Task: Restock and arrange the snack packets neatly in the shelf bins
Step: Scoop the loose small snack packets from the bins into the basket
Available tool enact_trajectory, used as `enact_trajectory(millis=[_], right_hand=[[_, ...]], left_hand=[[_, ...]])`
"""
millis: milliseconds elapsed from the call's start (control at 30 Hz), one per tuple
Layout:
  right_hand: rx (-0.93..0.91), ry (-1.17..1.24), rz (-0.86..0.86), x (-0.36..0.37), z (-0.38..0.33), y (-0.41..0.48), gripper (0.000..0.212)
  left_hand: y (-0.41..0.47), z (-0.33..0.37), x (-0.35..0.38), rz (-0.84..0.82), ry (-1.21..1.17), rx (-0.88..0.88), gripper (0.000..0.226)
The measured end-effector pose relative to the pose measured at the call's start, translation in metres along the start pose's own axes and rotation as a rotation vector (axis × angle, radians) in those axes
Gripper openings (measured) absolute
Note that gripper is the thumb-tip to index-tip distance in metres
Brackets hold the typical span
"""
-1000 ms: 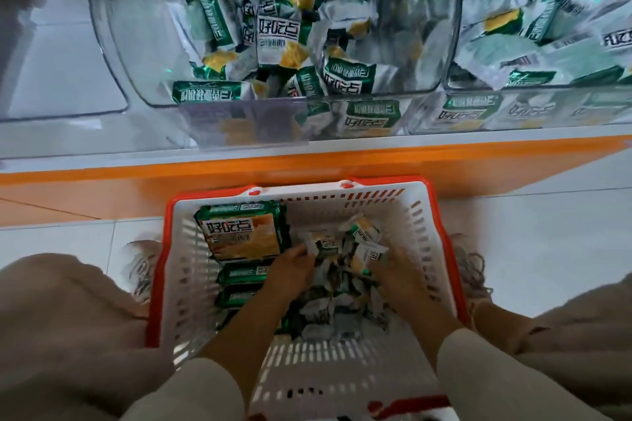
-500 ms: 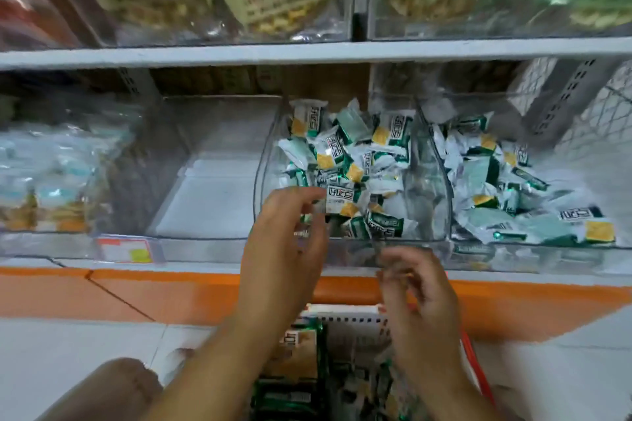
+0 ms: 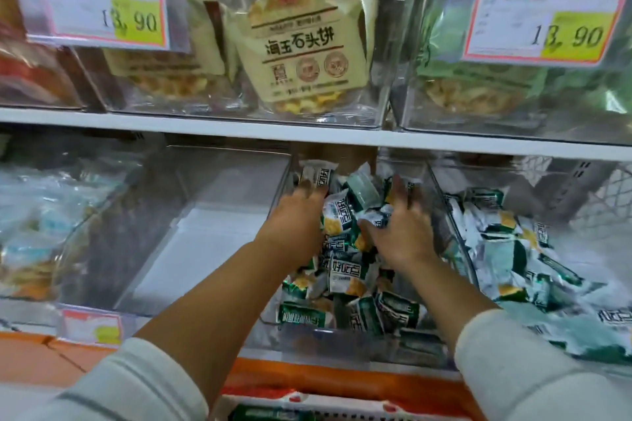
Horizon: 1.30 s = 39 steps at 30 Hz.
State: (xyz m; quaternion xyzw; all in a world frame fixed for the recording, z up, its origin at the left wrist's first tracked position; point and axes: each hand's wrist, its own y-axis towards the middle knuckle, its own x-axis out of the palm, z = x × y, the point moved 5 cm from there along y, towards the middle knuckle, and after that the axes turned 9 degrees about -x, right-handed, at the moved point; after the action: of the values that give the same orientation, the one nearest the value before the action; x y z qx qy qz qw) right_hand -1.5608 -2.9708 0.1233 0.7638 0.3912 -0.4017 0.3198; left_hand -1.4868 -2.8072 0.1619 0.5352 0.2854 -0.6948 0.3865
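Both hands are in the middle clear bin (image 3: 345, 340), either side of the heaped snack packets (image 3: 345, 275). The right hand (image 3: 402, 236) is spread against the heap. The left hand (image 3: 295, 220) lies on it, fingertips blurred, grip cannot be told.

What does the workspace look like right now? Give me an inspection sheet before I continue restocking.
Surface: white shelf board overhead; clear bins on the lower shelf.
Job's things: green-and-white snack packets heaped loosely in the middle bin; a second heap in the bin to the right; basket below.
Clutter: nothing seen.
Grips: left grip and right grip both inside the middle bin, fingers fairly straight, packets between them.
Cables: nothing seen.
Surroundings: larger snack bags and price tags on the upper shelf.
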Motion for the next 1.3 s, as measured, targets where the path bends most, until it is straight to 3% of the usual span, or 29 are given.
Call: enact_trajectory(millis=[133,267,433,567,767,800,967,1133,1300], right_hand=[[0.005,-0.199,0.055,0.007,-0.008,0.022,0.105],[0.012,-0.253,0.044,0.008,-0.009,0.035,0.094],[-0.131,-0.280,0.166,0.010,-0.017,0.023,0.076],[-0.161,-0.227,0.060,0.011,-0.017,0.004,0.078],[-0.315,-0.148,0.023,0.007,-0.025,-0.025,0.067],[-0.314,-0.119,-0.015,0.008,-0.025,-0.026,0.069],[-0.264,0.043,-0.230,0.027,-0.025,-0.032,0.084],[-0.269,0.136,-0.087,0.015,-0.028,-0.038,0.067],[-0.250,0.430,0.040,-0.038,-0.047,-0.101,0.053]], left_hand=[[0.012,-0.006,0.003,-0.051,0.204,0.129,0.052],[0.011,-0.009,-0.002,-0.013,0.278,0.243,0.025],[-0.003,-0.010,-0.007,0.112,0.012,0.282,0.025],[-0.030,-0.015,-0.019,0.298,-0.190,0.321,0.019],[-0.093,-0.031,-0.037,0.432,-0.575,0.097,0.021],[-0.104,-0.037,-0.040,0.429,-0.659,0.034,0.014],[-0.143,-0.065,-0.037,0.326,-0.854,-0.123,0.030],[-0.149,-0.065,-0.027,0.288,-1.009,-0.200,0.031],[-0.167,-0.042,-0.005,0.128,-1.122,-0.251,0.025]])
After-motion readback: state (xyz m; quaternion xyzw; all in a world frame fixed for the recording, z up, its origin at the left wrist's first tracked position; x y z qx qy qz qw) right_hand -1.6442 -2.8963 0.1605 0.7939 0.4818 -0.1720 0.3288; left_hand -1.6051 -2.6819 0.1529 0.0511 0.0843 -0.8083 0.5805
